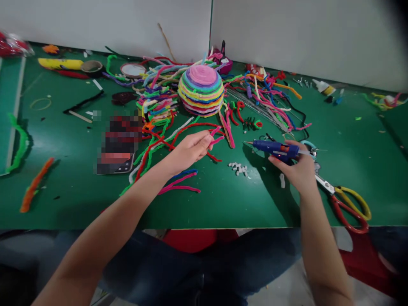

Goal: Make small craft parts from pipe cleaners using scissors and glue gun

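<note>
My left hand (190, 149) is closed in a pinch on a pink pipe cleaner (217, 134), held just above the green table (63, 195). My right hand (298, 170) grips a blue hot glue gun (276, 148), its nozzle pointing left toward the pink pipe cleaner, a short gap between them. Beyond both hands stands a striped dome (201, 90) of coiled pipe cleaners with a pink top. Small white glue bits (239, 168) lie on the table between my hands.
Loose pipe cleaners (159, 106) of many colours spread around the dome. Red-and-yellow scissors (346, 203) lie right of my right hand. A phone (117, 146) lies left. Tape rolls (92, 66) and a yellow object (60, 63) sit at back left. An orange pipe cleaner (33, 186) lies near the left edge.
</note>
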A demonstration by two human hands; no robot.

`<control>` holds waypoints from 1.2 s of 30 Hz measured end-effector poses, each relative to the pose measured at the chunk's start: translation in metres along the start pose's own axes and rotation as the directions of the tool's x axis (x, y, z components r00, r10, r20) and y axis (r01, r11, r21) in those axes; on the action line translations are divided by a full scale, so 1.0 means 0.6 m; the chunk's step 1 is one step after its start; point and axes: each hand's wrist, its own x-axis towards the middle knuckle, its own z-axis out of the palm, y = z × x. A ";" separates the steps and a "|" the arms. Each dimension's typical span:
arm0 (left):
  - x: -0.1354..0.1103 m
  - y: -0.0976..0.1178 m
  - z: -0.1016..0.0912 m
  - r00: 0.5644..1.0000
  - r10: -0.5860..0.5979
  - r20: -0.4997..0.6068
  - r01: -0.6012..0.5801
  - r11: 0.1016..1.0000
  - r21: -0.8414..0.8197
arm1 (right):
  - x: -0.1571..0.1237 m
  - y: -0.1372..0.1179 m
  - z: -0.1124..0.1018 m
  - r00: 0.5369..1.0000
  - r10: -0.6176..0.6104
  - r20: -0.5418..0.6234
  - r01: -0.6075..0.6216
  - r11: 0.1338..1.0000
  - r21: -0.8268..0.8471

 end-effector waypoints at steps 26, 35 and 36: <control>-0.006 0.006 0.015 0.995 0.100 0.027 -0.103 0.904 0.416 | -0.019 -0.128 0.027 0.907 -0.352 0.229 0.326 0.934 0.147; -0.009 0.009 0.017 0.992 0.127 -0.002 -0.116 0.913 0.391 | -0.010 -0.158 0.067 0.913 -0.377 0.155 0.246 0.814 0.526; -0.011 0.008 0.017 0.994 0.113 0.003 -0.105 0.917 0.384 | -0.013 -0.154 0.069 0.917 -0.380 0.126 0.263 0.809 0.526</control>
